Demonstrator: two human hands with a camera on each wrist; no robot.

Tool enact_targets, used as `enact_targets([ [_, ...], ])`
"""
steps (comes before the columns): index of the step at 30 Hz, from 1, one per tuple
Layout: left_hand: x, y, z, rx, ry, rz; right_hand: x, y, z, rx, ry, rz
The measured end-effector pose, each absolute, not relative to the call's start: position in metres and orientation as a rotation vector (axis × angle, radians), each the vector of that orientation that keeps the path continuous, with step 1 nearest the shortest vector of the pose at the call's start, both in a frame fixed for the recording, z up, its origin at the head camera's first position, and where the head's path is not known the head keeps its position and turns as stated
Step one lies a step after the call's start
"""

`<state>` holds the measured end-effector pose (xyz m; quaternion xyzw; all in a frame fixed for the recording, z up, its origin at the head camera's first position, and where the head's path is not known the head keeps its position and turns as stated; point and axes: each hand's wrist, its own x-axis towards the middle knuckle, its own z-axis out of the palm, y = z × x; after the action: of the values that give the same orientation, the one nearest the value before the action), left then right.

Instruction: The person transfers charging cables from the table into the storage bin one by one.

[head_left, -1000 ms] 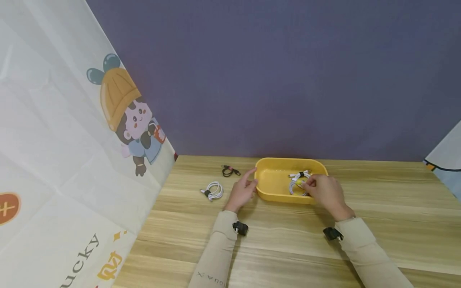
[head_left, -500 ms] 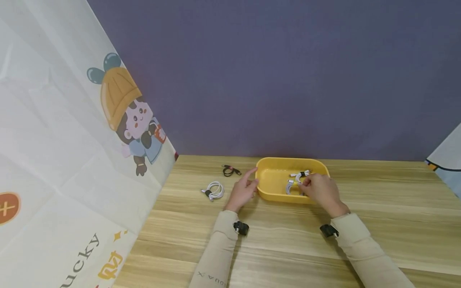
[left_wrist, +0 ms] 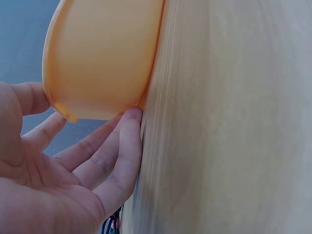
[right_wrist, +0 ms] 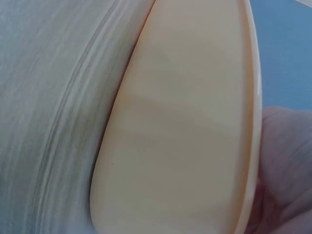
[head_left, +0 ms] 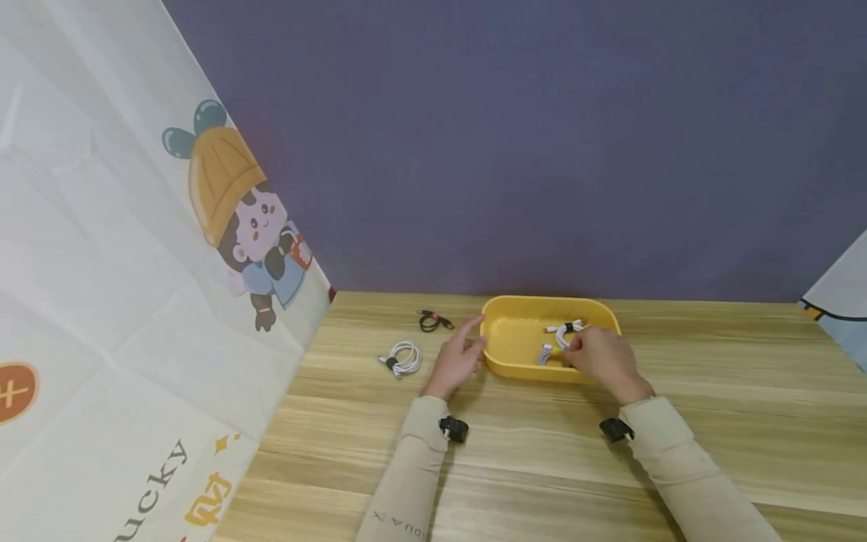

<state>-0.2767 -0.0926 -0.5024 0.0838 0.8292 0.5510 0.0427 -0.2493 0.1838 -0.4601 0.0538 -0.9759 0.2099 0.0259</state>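
Note:
A yellow tray (head_left: 518, 370) stands on the table, with coiled cables in its right half. My left hand (head_left: 455, 363) rests its fingertips against the tray's left end. In the left wrist view, the relaxed fingers (left_wrist: 129, 146) touch the tray's end wall (left_wrist: 102, 63) near its rim and base. My right hand (head_left: 607, 361) reaches over the tray's front right rim and pinches a pale coiled cable (head_left: 545, 355) with a yellow tie, low in the tray. The fingers hide part of that coil. Just behind it lies a white cable (head_left: 566, 330) with a black tie.
Left of the tray, a white coiled cable (head_left: 404, 358) with a black tie lies on the wooden table (head_left: 528, 467). Farther back is a black cable (head_left: 433, 321) with a pink tie. A dark blue partition (head_left: 542, 150) rises behind the table.
My right hand has shifted slightly left and lower in the tray with the yellow-tied cable, which now lies lower and is more covered by the fingers. The left hand has stayed in place.

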Motion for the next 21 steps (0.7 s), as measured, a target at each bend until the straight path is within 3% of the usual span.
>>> enact_targets([
  [21,-0.275,-0.092,-0.501,0.255,2.557,1.659,-0.260,0.182,-0.455,0.131,-3.179,0.528],
])
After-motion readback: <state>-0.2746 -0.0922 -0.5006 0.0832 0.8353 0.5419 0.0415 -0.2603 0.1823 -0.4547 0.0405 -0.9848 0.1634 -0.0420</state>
